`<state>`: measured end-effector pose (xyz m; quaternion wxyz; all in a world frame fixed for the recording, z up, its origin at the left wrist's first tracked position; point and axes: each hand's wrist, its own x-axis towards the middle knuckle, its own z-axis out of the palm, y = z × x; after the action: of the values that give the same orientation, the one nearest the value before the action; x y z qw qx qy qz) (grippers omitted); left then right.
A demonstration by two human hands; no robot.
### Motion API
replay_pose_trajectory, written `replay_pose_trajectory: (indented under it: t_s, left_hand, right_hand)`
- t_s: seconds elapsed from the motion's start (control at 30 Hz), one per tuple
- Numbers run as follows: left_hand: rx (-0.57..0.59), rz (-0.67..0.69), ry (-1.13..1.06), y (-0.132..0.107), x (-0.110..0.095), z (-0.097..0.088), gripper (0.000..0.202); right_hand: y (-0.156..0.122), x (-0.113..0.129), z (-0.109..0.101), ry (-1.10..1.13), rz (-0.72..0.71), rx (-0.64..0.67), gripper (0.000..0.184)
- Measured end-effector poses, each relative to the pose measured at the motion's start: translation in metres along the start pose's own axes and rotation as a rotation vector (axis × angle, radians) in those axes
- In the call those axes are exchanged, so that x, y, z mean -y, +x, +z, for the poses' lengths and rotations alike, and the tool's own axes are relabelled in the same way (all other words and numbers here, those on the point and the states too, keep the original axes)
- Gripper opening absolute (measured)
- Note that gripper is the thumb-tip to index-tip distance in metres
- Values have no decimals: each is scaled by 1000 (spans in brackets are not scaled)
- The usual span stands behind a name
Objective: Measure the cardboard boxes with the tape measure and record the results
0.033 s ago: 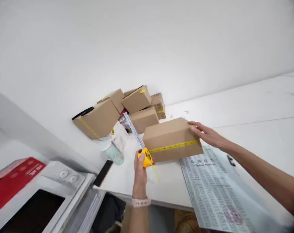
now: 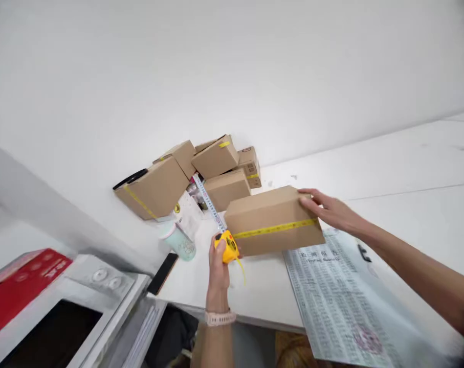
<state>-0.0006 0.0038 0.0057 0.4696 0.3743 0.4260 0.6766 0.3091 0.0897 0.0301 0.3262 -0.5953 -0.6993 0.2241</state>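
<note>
My left hand (image 2: 218, 268), with a pale watch band at the wrist, is closed around a yellow tape measure (image 2: 228, 247). Its extended blade (image 2: 208, 202) slants up and left, past the left end of a cardboard box (image 2: 270, 220). Yellow tape runs along that box's front side, and the tape measure is close against its lower left corner. At the box's right end, my right hand (image 2: 327, 209) grips the upper corner, thumb and fingers on the cardboard. A yellow strap (image 2: 242, 273) dangles from the tape measure.
Several cardboard boxes (image 2: 153, 186) are piled against the wall. A mint-coloured cup (image 2: 180, 243) and a dark flat object (image 2: 163, 273) lie at the desk's left. Printed plastic sheeting (image 2: 335, 291) overhangs the front edge at right. A white microwave (image 2: 63, 317) stands lower left.
My left hand and the tape measure have shifted slightly left and up, the blade along with them. The box's ends and my right hand have moved only a little.
</note>
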Motion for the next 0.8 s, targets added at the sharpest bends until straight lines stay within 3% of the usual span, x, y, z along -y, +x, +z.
replay_pose_trajectory:
  t_s: [0.13, 0.27, 0.33, 0.43, 0.5, 0.67, 0.8]
  left_hand:
    - [56, -6, 9, 12, -14, 12, 58]
    - [104, -57, 23, 13, -16, 26, 57]
    - [97, -46, 64, 6, -14, 34, 56]
    - [78, 45, 137, -19, -7, 44, 57]
    - [129, 35, 129, -46, 4, 51, 60]
    - [409, -347, -27, -113, 51, 66, 66]
    - [452, -470, -74, -135, 82, 70, 74]
  right_hand:
    - [11, 5, -17, -250, 36, -120, 54]
    - [6, -6, -11, -348, 142, -162, 54]
    - [9, -12, -5, -343, 108, -228, 53]
    - [22, -18, 3, -266, -122, -369, 45]
    - [30, -20, 7, -171, -270, -375, 40]
    - [34, -19, 7, -71, -395, -325, 30]
    - [27, -17, 7, -166, -503, -322, 38]
